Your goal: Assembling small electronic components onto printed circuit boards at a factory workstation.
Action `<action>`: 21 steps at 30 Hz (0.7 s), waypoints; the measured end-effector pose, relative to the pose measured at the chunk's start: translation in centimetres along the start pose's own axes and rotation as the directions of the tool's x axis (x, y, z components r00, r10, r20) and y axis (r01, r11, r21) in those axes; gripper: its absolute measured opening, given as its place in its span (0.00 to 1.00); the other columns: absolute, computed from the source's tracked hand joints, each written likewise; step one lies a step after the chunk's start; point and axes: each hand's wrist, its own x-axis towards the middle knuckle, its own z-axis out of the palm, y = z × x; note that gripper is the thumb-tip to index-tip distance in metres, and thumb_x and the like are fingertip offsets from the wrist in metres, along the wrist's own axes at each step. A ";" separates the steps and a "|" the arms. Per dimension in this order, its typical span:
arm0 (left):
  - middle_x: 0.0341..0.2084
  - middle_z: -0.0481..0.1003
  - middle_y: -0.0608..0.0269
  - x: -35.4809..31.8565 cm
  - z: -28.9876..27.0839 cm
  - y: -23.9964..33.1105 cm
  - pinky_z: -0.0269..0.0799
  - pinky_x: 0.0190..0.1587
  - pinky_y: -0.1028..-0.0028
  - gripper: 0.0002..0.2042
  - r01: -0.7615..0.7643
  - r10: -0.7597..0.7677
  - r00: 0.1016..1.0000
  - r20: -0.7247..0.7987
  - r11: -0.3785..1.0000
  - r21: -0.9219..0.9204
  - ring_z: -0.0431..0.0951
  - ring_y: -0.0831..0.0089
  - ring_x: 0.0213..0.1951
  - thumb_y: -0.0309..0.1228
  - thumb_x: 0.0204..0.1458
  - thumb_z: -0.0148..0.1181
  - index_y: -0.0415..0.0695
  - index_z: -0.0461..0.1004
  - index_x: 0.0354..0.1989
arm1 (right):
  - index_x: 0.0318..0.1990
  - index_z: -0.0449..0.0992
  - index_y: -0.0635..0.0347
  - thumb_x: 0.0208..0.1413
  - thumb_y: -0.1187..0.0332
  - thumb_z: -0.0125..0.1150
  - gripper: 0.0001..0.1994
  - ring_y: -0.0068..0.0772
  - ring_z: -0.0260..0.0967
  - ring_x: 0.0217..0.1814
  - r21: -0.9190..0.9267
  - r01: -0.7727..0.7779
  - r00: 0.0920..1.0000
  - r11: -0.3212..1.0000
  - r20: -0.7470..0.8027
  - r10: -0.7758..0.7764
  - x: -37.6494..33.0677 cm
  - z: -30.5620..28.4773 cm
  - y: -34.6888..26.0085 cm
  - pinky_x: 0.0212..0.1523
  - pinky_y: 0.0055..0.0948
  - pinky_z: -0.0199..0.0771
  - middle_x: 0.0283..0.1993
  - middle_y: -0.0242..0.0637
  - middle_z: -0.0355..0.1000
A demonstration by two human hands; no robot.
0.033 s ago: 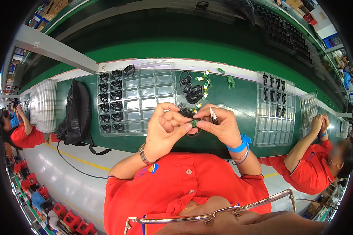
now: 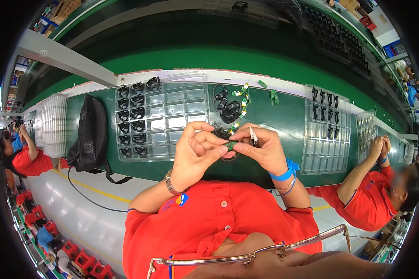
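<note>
My left hand (image 2: pixel 196 151) pinches a small green circuit board (image 2: pixel 231 145) between thumb and fingertips. On the board's other side, the thumb and index finger of my right hand (image 2: pixel 261 148) are closed on it too. Pointed tweezers (image 2: pixel 253 136) are tucked in my right hand, tips up. Just beyond my fingers lies a tangle of thin black pieces (image 2: pixel 220 130), partly hidden by my left hand. Further off sit black ear-hook earphones (image 2: pixel 230 112) and a string of small green boards (image 2: pixel 245 100) with white and yellow parts.
Left of my hands lies a clear compartment tray (image 2: pixel 176 122) partly filled with black earphones, then a black bag (image 2: pixel 89 135). Another clear tray (image 2: pixel 327 148) lies to the right. Loose green boards (image 2: pixel 274 96) rest near the bench's back ledge. Co-workers sit on both sides.
</note>
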 end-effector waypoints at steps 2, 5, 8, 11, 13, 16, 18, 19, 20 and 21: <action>0.37 0.75 0.50 0.2 -0.2 0.3 0.79 0.45 0.67 0.19 0.041 -0.041 0.999 0.003 0.999 0.000 0.80 0.65 0.39 0.13 0.52 0.55 0.36 0.55 0.48 | 0.41 0.78 0.63 0.50 0.74 0.66 0.10 0.12 0.55 0.27 0.026 -0.002 1.000 1.000 -0.009 0.002 0.0 0.1 -0.1 0.28 0.17 0.58 0.28 0.25 0.64; 0.38 0.75 0.48 0.3 -0.4 0.6 0.78 0.45 0.69 0.17 0.118 -0.118 0.993 -0.020 0.993 0.011 0.79 0.66 0.40 0.14 0.53 0.54 0.36 0.57 0.48 | 0.40 0.78 0.63 0.51 0.74 0.65 0.09 0.12 0.56 0.27 0.100 -0.021 0.999 0.995 -0.045 0.026 0.0 0.4 0.0 0.28 0.16 0.58 0.28 0.25 0.65; 0.38 0.75 0.48 0.3 -0.4 0.2 0.78 0.43 0.71 0.14 0.040 -0.039 0.999 -0.009 0.997 0.067 0.79 0.66 0.40 0.15 0.54 0.54 0.35 0.59 0.47 | 0.39 0.78 0.63 0.51 0.74 0.65 0.08 0.12 0.58 0.28 0.121 -0.024 0.997 0.992 -0.070 0.033 0.1 0.7 -0.3 0.28 0.16 0.58 0.29 0.25 0.66; 0.36 0.76 0.51 0.4 -0.1 0.3 0.78 0.42 0.73 0.11 -0.016 0.019 0.999 -0.028 0.996 0.082 0.80 0.67 0.39 0.17 0.54 0.55 0.34 0.63 0.45 | 0.40 0.78 0.63 0.50 0.74 0.66 0.10 0.13 0.61 0.29 0.009 0.009 0.998 1.000 -0.064 -0.009 0.1 0.3 0.0 0.28 0.15 0.60 0.32 0.26 0.69; 0.35 0.76 0.53 0.5 -0.2 0.7 0.78 0.41 0.74 0.09 0.036 -0.034 0.999 -0.020 0.996 0.084 0.80 0.68 0.37 0.17 0.54 0.56 0.33 0.66 0.42 | 0.42 0.77 0.62 0.49 0.74 0.67 0.12 0.13 0.62 0.29 -0.072 0.029 0.998 0.997 -0.047 -0.033 0.2 0.3 0.0 0.29 0.15 0.61 0.33 0.26 0.70; 0.34 0.76 0.52 0.7 -0.4 0.9 0.79 0.39 0.72 0.07 0.069 -0.063 0.996 -0.069 0.994 0.081 0.80 0.67 0.34 0.16 0.53 0.55 0.33 0.68 0.40 | 0.46 0.76 0.60 0.46 0.75 0.67 0.16 0.17 0.65 0.28 -0.203 0.085 0.989 0.975 -0.099 -0.107 0.2 0.5 -1.7 0.27 0.18 0.63 0.34 0.29 0.70; 0.33 0.76 0.53 0.8 -0.4 0.9 0.79 0.38 0.74 0.06 0.060 -0.053 0.995 -0.080 0.994 0.088 0.80 0.68 0.34 0.17 0.53 0.56 0.33 0.69 0.39 | 0.49 0.74 0.58 0.44 0.75 0.67 0.21 0.24 0.66 0.27 -0.496 0.145 0.964 0.856 -0.123 -0.235 -0.2 0.1 -3.2 0.25 0.22 0.66 0.34 0.31 0.70; 0.33 0.76 0.55 0.8 -0.3 1.0 0.79 0.37 0.77 0.06 0.054 -0.045 0.995 -0.089 0.994 0.096 0.81 0.70 0.34 0.17 0.53 0.56 0.33 0.70 0.39 | 0.49 0.74 0.58 0.44 0.75 0.67 0.21 0.24 0.66 0.27 -0.496 0.147 0.964 0.856 -0.122 -0.236 -0.3 -0.4 -3.3 0.25 0.22 0.66 0.34 0.31 0.70; 0.33 0.76 0.55 0.7 -0.3 1.1 0.79 0.37 0.77 0.06 0.053 -0.044 0.995 -0.090 0.994 0.096 0.81 0.70 0.34 0.17 0.53 0.56 0.33 0.70 0.39 | 0.50 0.74 0.56 0.43 0.74 0.67 0.23 0.26 0.67 0.27 -0.658 0.315 0.919 0.683 0.032 -0.393 -0.3 -1.0 -3.4 0.24 0.24 0.68 0.34 0.32 0.69; 0.32 0.76 0.55 0.8 -0.2 1.2 0.78 0.36 0.77 0.06 0.051 -0.040 0.995 -0.094 0.992 0.116 0.81 0.70 0.33 0.17 0.54 0.56 0.33 0.70 0.39 | 0.51 0.74 0.55 0.42 0.74 0.68 0.24 0.29 0.67 0.27 -0.761 0.464 0.839 0.454 0.213 -0.501 -0.4 -1.4 -3.5 0.23 0.26 0.69 0.34 0.32 0.69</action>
